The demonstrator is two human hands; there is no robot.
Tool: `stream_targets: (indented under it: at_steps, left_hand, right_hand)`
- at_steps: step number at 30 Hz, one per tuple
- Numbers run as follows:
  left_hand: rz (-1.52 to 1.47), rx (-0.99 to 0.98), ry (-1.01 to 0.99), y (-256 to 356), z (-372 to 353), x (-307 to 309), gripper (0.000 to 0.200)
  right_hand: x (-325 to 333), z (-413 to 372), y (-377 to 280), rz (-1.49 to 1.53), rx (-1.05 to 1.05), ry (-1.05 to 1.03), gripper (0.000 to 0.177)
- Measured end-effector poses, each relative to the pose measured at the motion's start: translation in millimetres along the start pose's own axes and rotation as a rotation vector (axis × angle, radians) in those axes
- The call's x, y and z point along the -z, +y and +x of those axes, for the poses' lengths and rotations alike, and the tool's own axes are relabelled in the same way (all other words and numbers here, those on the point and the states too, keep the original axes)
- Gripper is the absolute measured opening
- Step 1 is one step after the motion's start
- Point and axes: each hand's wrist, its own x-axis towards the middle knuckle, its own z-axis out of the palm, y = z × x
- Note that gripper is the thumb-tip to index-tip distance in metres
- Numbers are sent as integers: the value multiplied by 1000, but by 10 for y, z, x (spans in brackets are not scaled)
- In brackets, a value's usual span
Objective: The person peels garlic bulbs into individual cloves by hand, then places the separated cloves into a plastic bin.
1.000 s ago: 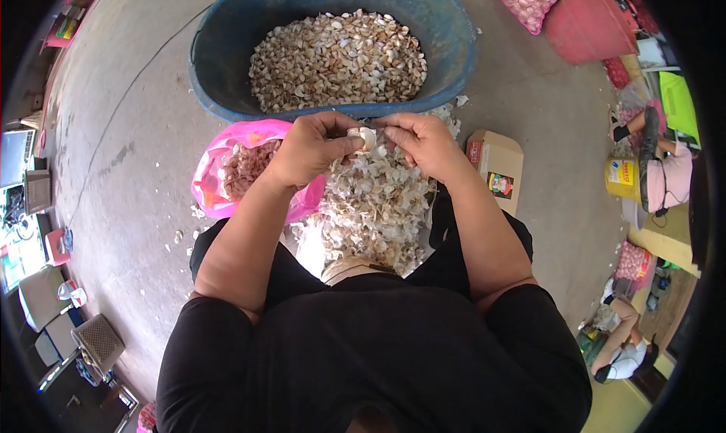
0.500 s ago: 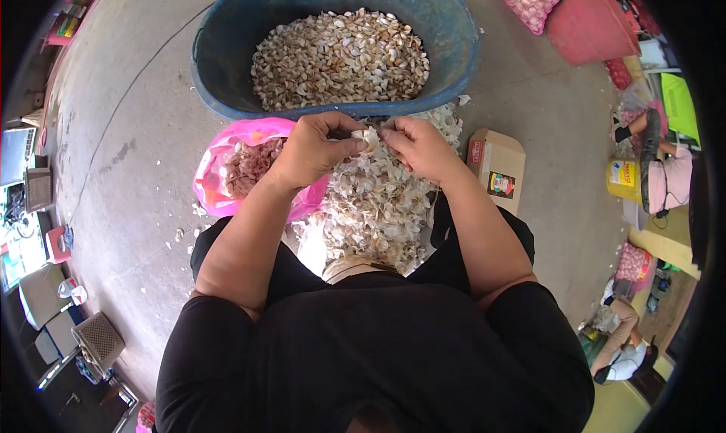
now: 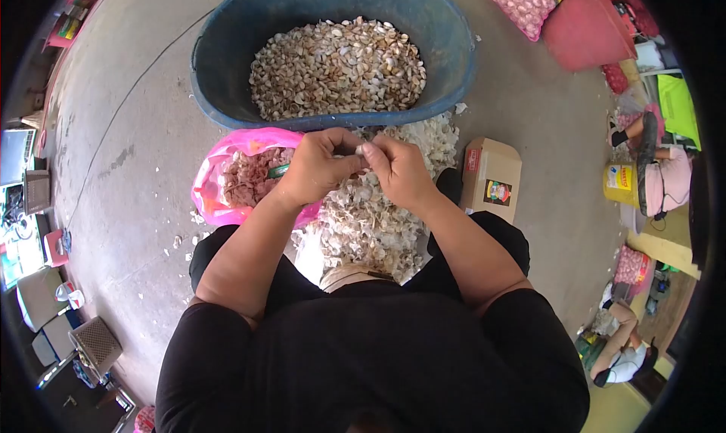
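Note:
My left hand (image 3: 319, 167) and my right hand (image 3: 399, 170) meet fingertip to fingertip just in front of the tub. Pinched between them is a piece of garlic (image 3: 361, 152), mostly covered by my thumbs, so its full shape is hidden. Beneath my hands spreads a heap of pale garlic skins (image 3: 370, 229). A pink plastic bag (image 3: 206, 177) lies open beside my left hand, with reddish-brown skins (image 3: 246, 177) inside. Beyond my hands stands a big blue tub (image 3: 446, 62) holding many loose garlic cloves (image 3: 340, 66).
A cardboard box (image 3: 484, 172) rests on the floor to the right. Farther right are a mesh sack of garlic (image 3: 522, 6), a red bin (image 3: 588, 28), a yellow bucket (image 3: 622, 183) and two other people seated. A crate (image 3: 98, 341) stands at the lower left.
My fingers have closed in over the garlic, which shows far less than before. My right thumb has come across toward the left one. The view has shifted slightly; a green label shows in the bag.

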Motion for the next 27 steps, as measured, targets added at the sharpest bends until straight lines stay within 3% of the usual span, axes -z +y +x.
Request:
stream_targets:
  at_steps: [3, 6, 9, 12, 15, 18, 21, 24, 25, 27]
  left_hand:
    - [-157, 19, 16, -12, -23, -42, 16]
    - [-377, -70, 35, -61, 5, -52, 15]
    - [-405, -9, 9, -64, 58, -20, 14]
    - [-444, 113, -57, -52, 51, -45, 18]
    - [-220, 189, -138, 12, 7, -103, 22]
    - [-177, 118, -120, -209, 89, -52, 23]
    - [12, 63, -94, -112, 41, -63, 21]
    - [98, 82, -71, -71, 26, -53, 20]
    - [102, 105, -68, -74, 20, -46, 20]
    - [-234, 219, -42, -1, 1, -44, 20]
  right_hand:
    - [-8, -7, -6, 115, 11, 62, 30]
    - [-39, -10, 40, 376, -183, 126, 29]
    - [-11, 7, 77, 642, -367, 77, 26]
    - [-47, 28, 158, 265, -100, 238, 23]
    - [-111, 5, 106, 101, 47, 306, 19]
    - [-75, 6, 82, 184, 92, 143, 17]
    - [-24, 27, 114, 357, -87, -10, 17]
    - [-49, 33, 125, 317, -73, 26, 14]
    - [-36, 39, 103, 452, -188, 18, 14]
    - [39, 83, 40, 721, -417, 5, 14]
